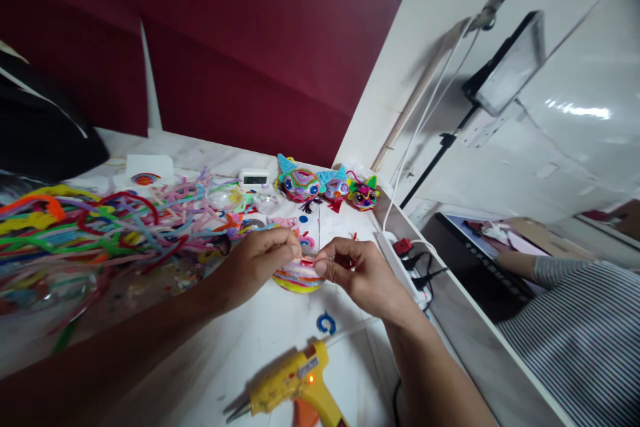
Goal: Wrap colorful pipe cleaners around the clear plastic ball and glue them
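Both hands meet over a round piece [299, 280] striped in yellow, orange, blue and pink, low in the middle of the view. My left hand [267, 260] is closed, its thumb and forefinger pinched at the left end of a small red strip [307, 263]. At the strip's right end, my right hand [350, 271] pinches with thumb and forefinger. The fingertips hide part of the strip and the piece's upper edge. Just below lies a blue curled piece [326, 323]. Nearer the front rests a yellow glue gun [295, 380], its small light lit orange.
Colourful pipe cleaners [115, 227] heap up at the left. Behind stand a small digital clock [255, 178] and decorated animal heads [301, 185]. A power strip [405, 267] with plugs lines the right edge. Beyond it, a person in a striped top [580, 327] reaches over a box.
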Demonstrator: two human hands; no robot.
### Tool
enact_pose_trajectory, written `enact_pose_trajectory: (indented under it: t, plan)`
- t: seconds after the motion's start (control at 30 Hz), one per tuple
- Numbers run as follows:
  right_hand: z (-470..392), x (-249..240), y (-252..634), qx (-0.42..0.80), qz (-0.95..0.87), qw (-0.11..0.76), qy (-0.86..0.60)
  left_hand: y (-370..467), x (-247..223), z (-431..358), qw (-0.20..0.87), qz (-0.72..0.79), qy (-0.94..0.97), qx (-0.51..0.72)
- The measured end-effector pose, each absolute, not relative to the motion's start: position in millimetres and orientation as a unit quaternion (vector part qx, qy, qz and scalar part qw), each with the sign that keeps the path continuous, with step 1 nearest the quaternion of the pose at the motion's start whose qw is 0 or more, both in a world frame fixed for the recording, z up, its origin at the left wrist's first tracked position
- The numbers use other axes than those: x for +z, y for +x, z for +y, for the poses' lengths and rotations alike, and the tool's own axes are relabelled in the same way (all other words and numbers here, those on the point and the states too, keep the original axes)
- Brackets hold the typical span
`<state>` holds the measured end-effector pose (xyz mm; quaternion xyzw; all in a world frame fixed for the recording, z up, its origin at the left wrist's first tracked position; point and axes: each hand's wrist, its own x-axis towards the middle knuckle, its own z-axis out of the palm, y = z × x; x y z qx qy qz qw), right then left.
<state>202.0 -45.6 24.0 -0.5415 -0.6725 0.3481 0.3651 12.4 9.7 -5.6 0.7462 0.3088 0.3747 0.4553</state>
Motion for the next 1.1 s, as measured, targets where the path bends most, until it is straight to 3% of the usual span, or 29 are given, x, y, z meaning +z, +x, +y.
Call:
enact_pose_trajectory:
  t: [0.67, 1.1]
  plan:
    - [-44, 21, 203, 0.366, -0.665, 0.357, -0.545, 13, -9, 11, 0.415, 0.306, 0.781, 0.353]
    - [-46, 27, 209, 0.409, -0.653, 0.366, -0.522, 10, 3, 6, 0.464, 0.307, 0.753, 0.352]
